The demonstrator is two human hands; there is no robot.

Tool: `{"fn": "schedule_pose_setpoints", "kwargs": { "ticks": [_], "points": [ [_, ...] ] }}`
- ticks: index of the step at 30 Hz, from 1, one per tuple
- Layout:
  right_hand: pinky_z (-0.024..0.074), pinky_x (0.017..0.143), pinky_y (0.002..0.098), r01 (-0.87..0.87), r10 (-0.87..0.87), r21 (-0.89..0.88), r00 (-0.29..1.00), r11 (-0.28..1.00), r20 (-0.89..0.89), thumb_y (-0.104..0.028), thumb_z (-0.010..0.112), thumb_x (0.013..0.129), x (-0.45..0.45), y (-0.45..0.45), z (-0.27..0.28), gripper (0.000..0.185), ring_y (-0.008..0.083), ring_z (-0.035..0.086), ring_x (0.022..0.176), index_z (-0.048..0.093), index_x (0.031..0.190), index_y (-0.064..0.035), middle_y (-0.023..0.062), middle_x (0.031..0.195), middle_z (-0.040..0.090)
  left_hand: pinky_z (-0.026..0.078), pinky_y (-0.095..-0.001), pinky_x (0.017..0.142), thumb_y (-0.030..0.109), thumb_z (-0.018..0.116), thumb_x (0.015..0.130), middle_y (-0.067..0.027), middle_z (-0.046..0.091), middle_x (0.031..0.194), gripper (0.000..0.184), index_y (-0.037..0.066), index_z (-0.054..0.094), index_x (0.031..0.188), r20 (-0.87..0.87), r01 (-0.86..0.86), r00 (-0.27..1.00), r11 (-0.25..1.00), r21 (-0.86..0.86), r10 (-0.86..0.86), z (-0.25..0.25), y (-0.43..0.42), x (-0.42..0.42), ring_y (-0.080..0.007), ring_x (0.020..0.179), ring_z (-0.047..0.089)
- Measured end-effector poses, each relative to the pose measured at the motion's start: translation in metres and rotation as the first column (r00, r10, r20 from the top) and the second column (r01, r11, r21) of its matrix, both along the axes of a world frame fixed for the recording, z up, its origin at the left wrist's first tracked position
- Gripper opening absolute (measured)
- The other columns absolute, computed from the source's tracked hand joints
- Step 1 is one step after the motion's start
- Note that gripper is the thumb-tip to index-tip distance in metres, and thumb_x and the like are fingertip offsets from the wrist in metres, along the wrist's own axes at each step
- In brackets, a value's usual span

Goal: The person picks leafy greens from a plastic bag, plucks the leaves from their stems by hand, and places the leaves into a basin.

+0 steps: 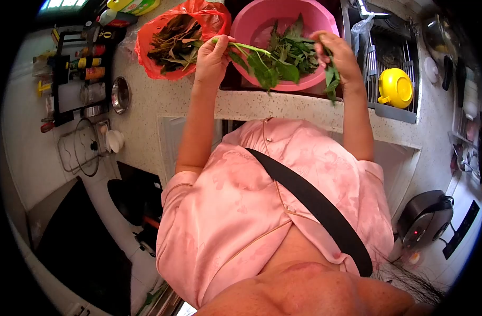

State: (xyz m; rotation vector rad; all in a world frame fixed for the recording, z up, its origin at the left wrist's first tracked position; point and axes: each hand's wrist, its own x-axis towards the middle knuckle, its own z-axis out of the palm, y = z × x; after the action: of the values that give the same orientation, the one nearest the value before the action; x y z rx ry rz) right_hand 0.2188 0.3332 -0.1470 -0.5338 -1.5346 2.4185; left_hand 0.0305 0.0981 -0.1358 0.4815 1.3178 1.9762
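My left hand [211,59] pinches the end of a green leafy stem [266,68], which stretches right across the front of the pink basin [241,23]. Curled around some loose green leaves [331,78], my right hand [342,57] hangs over the basin's right rim, and a few leaves droop below its fingers. Inside the basin lies a heap of picked green leaves [296,50]. Just left of my left hand sits a red plastic bag [212,21] filled with darker, brownish leaves and stems [175,42].
Right of the basin, a yellow cup-like container [396,88] rests on a rack in the sink. A metal bowl [121,95] stands on the speckled counter [146,100] at left, near a rack of bottles and jars [88,63]. A dark appliance [425,218] is at lower right.
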Motion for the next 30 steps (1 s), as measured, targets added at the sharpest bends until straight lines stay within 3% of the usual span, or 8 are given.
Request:
{"fn": "schedule_pose_setpoints", "kwargs": {
  "ticks": [4, 8, 11, 19, 21, 22, 25, 30],
  "points": [
    [0.0288, 0.042, 0.0163, -0.31, 0.304, 0.062, 0.948, 0.949, 0.09, -0.022, 0.054, 0.089, -0.024, -0.037, 0.012, 0.023, 0.0015, 0.039, 0.05, 0.065, 0.097, -0.0035, -0.0061, 0.062, 0.047, 0.051, -0.0278, 0.059, 0.021, 0.053, 0.093, -0.0074, 0.063, 0.072, 0.023, -0.001, 0.061, 0.089, 0.088, 0.103, 0.991, 0.995, 0.007, -0.103, 0.001, 0.011, 0.01, -0.0152, 0.063, 0.061],
    [0.0333, 0.047, 0.0162, -0.478, 0.47, -0.08, 0.877, 0.875, -0.105, -0.019, 0.059, 0.086, -0.044, -0.06, -0.012, 0.017, 0.0001, 0.042, 0.054, 0.063, 0.089, -0.0019, -0.0067, 0.066, 0.051, 0.052, -0.0278, 0.056, 0.018, 0.053, 0.093, -0.0078, 0.063, 0.069, 0.021, -0.001, 0.061, 0.089, 0.076, 0.087, 0.993, 0.996, -0.021, -0.086, 0.002, 0.016, 0.019, -0.0158, 0.06, 0.061],
    [0.0449, 0.058, 0.0159, -0.367, 0.338, -0.383, 0.93, 0.848, -0.144, -0.014, 0.058, 0.084, -0.045, -0.066, -0.016, 0.015, 0.0041, 0.056, 0.063, 0.062, 0.089, -0.0005, -0.0006, 0.076, 0.062, 0.051, -0.0253, 0.057, 0.018, 0.054, 0.092, -0.0073, 0.063, 0.071, 0.02, 0.0, 0.062, 0.089, 0.091, 0.073, 0.993, 0.997, -0.036, -0.07, -0.004, 0.012, 0.018, -0.0148, 0.063, 0.062],
    [0.0417, 0.059, 0.0199, -0.364, 0.344, -0.245, 0.931, 0.899, -0.12, -0.014, 0.048, 0.087, -0.037, -0.063, -0.019, 0.022, 0.0054, 0.051, 0.062, 0.064, 0.087, 0.0013, -0.0003, 0.072, 0.058, 0.053, -0.0261, 0.064, 0.022, 0.055, 0.092, -0.0082, 0.065, 0.081, 0.022, 0.001, 0.062, 0.09, 0.192, 0.058, 0.98, 0.997, -0.058, -0.046, -0.018, 0.01, 0.023, -0.0139, 0.069, 0.063],
    [0.0394, 0.057, 0.0206, -0.145, 0.148, 0.147, 0.989, 0.978, -0.009, -0.011, 0.046, 0.085, -0.038, -0.066, -0.022, 0.022, 0.0062, 0.049, 0.06, 0.062, 0.078, 0.0021, 0.001, 0.068, 0.056, 0.053, -0.0282, 0.066, 0.022, 0.051, 0.094, -0.0093, 0.065, 0.082, 0.023, 0.001, 0.061, 0.091, 0.183, 0.062, 0.982, 0.995, -0.075, -0.048, -0.019, 0.014, 0.029, -0.0155, 0.072, 0.064],
    [0.0394, 0.057, 0.0206, -0.145, 0.148, 0.15, 0.989, 0.978, -0.007, -0.011, 0.046, 0.085, -0.038, -0.068, -0.024, 0.022, 0.0062, 0.049, 0.06, 0.062, 0.078, 0.0021, 0.001, 0.068, 0.056, 0.054, -0.0304, 0.067, 0.022, 0.047, 0.096, -0.0105, 0.065, 0.084, 0.024, 0.001, 0.059, 0.092, 0.175, 0.06, 0.984, 0.994, -0.093, -0.043, -0.02, 0.016, 0.032, -0.0171, 0.074, 0.065],
    [0.0369, 0.054, 0.0183, 0.27, -0.266, 0.099, 0.963, 0.958, -0.051, -0.017, 0.045, 0.089, -0.041, -0.063, -0.028, 0.025, 0.0057, 0.045, 0.055, 0.061, 0.076, -0.002, -0.0018, 0.061, 0.051, 0.053, -0.0291, 0.064, 0.021, 0.049, 0.095, -0.0102, 0.066, 0.083, 0.023, 0.001, 0.06, 0.093, 0.171, 0.026, 0.985, 0.999, -0.047, -0.018, -0.029, 0.017, 0.028, -0.0165, 0.071, 0.064],
    [0.0373, 0.048, 0.019, -0.044, 0.044, 0.013, 0.999, 0.999, 0.002, -0.022, 0.047, 0.089, -0.018, -0.052, 0.003, 0.027, 0.0049, 0.042, 0.05, 0.063, 0.08, -0.0027, -0.0032, 0.057, 0.047, 0.051, -0.0256, 0.059, 0.021, 0.057, 0.091, -0.0063, 0.064, 0.077, 0.02, 0.002, 0.062, 0.088, 0.208, -0.091, 0.973, 0.995, -0.048, 0.099, -0.019, 0.012, 0.028, -0.0136, 0.066, 0.062]
  ]
}}
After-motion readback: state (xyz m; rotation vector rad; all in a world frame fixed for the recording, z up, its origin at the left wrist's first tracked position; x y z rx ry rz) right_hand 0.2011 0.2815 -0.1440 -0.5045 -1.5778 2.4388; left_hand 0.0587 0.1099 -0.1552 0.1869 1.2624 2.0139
